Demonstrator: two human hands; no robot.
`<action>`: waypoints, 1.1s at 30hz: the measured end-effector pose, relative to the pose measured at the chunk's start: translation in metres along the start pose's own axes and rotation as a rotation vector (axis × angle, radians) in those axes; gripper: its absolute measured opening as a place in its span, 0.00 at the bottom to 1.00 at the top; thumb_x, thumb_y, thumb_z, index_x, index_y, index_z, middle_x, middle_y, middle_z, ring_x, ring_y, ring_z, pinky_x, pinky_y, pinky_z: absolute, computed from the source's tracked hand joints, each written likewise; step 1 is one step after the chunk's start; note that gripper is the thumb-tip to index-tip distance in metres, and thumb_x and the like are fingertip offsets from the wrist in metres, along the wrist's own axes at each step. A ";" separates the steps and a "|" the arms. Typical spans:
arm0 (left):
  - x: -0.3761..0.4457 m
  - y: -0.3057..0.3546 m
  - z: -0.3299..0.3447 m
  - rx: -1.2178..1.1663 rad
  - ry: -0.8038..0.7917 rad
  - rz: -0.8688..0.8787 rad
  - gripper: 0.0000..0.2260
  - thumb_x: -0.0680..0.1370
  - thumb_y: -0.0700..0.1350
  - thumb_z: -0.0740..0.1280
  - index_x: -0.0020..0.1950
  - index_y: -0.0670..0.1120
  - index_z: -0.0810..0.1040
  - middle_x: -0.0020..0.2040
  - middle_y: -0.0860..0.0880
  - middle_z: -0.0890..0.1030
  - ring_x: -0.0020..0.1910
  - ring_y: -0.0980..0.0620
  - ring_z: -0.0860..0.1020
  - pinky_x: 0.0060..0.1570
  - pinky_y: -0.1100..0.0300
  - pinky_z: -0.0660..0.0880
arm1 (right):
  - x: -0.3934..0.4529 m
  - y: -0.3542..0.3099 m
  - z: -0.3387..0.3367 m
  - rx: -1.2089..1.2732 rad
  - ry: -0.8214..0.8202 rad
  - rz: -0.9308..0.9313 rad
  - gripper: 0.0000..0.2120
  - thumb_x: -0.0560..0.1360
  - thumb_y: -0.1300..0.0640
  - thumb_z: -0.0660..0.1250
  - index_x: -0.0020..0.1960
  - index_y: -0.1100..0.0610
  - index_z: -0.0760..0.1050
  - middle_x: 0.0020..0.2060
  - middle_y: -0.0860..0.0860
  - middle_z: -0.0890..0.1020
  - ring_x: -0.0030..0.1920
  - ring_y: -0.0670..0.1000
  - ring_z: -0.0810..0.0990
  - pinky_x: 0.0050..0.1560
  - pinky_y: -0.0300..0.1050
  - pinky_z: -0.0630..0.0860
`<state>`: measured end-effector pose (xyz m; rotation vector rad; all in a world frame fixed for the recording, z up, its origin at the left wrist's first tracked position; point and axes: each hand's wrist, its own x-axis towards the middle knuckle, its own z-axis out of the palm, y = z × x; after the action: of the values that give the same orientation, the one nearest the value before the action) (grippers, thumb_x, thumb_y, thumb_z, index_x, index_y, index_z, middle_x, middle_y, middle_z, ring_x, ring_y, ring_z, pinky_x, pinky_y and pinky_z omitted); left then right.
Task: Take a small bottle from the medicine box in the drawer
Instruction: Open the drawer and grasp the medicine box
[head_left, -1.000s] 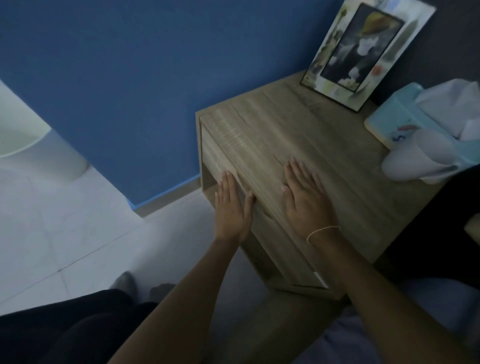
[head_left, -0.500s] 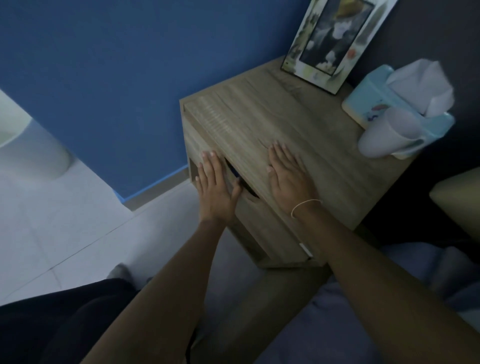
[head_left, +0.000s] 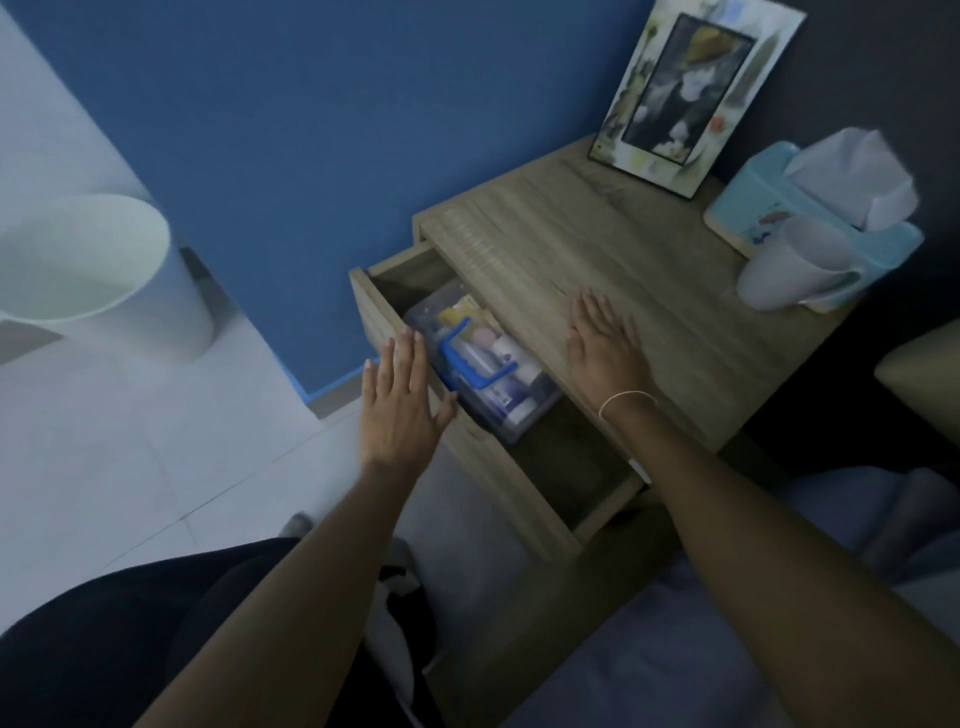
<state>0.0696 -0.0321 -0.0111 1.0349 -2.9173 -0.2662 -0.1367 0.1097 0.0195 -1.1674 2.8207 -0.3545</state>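
Drawer (head_left: 467, 457): pulled out from the wooden nightstand (head_left: 649, 291), its inside open to view from above.
Medicine box (head_left: 480, 358): a clear plastic case with a blue handle (head_left: 467, 353) across its lid, lying in the drawer toward the end nearer the blue wall (head_left: 337, 130); its far part runs under the nightstand top.
Small bottles (head_left: 506, 348): several white and pale containers lie packed inside the closed box; the dim light and the clear lid make it hard to tell one from another, so which is a bottle and which a tube is unsure.
Left hand (head_left: 402, 410): flat against the drawer front at its upper edge, fingers straight and together, thumb hooked over the rim toward the box; it grips nothing.
Right hand (head_left: 605, 351): palm down on the nightstand top just past the front edge, fingers spread and extended, holding nothing; a thin band (head_left: 626, 400) circles the wrist.
Nightstand top: a framed picture (head_left: 685, 98) leans at the back corner; a light blue tissue box (head_left: 810, 244) sits at the right edge with a pale cup (head_left: 789, 265) lying against it.
Floor: a white bin (head_left: 93, 270) stands on the tiles left of the nightstand, well apart from it.
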 end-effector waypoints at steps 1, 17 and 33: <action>-0.004 -0.003 -0.003 0.015 -0.007 -0.009 0.35 0.79 0.64 0.46 0.77 0.45 0.36 0.79 0.46 0.40 0.77 0.47 0.39 0.75 0.49 0.38 | -0.001 0.000 0.000 -0.006 0.000 0.003 0.24 0.81 0.56 0.52 0.76 0.58 0.56 0.77 0.53 0.59 0.77 0.52 0.54 0.76 0.54 0.48; -0.051 -0.050 -0.029 -0.020 -0.030 -0.060 0.35 0.79 0.61 0.52 0.77 0.45 0.41 0.79 0.46 0.46 0.78 0.49 0.45 0.74 0.53 0.41 | -0.007 -0.012 -0.001 -0.026 -0.001 0.042 0.23 0.82 0.55 0.48 0.76 0.60 0.55 0.77 0.55 0.58 0.77 0.53 0.52 0.76 0.59 0.49; -0.003 -0.048 -0.059 0.013 -0.016 0.033 0.28 0.81 0.56 0.51 0.77 0.41 0.53 0.77 0.41 0.58 0.77 0.45 0.53 0.75 0.51 0.45 | -0.040 -0.053 0.000 0.103 0.075 -0.084 0.24 0.81 0.53 0.50 0.74 0.63 0.60 0.74 0.60 0.63 0.76 0.57 0.58 0.75 0.52 0.53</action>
<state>0.1072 -0.0760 0.0390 0.9900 -2.9507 -0.2559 -0.0722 0.1015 0.0309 -1.2794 2.7833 -0.5532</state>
